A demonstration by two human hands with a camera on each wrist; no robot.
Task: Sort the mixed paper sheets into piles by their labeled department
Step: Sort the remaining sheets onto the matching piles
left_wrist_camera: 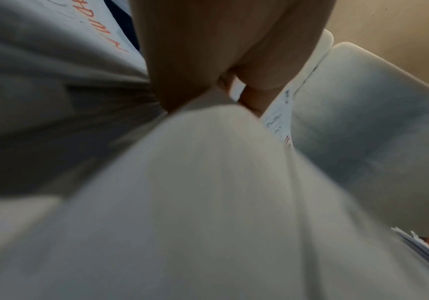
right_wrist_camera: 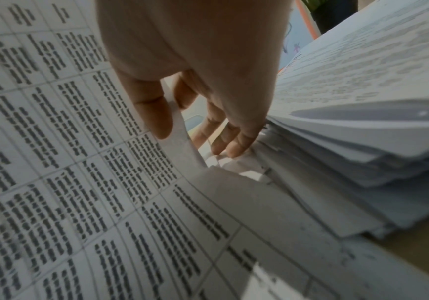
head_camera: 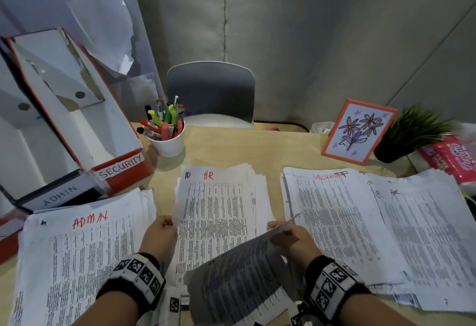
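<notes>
Three labelled piles lie on the table [head_camera: 257, 145]: ADMIN pile [head_camera: 87, 248] at left, HR pile [head_camera: 219, 196] in the middle, SECURITY pile [head_camera: 334, 209] to its right. A mixed stack [head_camera: 425, 222] topped by an HR-marked page lies at far right. My left hand [head_camera: 164, 225] pinches the raised left edge of the top HR sheet [left_wrist_camera: 208, 182]. My right hand [head_camera: 280, 230] grips a printed sheet [head_camera: 239, 274] that curls down toward me over the HR pile's near end. In the right wrist view the thumb [right_wrist_camera: 154, 113] presses on that printed sheet [right_wrist_camera: 67, 162], with the other fingers behind it.
Red file boxes labelled SECURITY [head_camera: 121, 166] and ADMIN [head_camera: 60, 194] stand at back left. A white cup of pens [head_camera: 167, 140] sits behind the HR pile. A framed flower drawing [head_camera: 358, 132], a potted plant [head_camera: 412, 132] and a pink pack [head_camera: 453, 160] are at back right. A chair [head_camera: 211, 93] stands beyond the table.
</notes>
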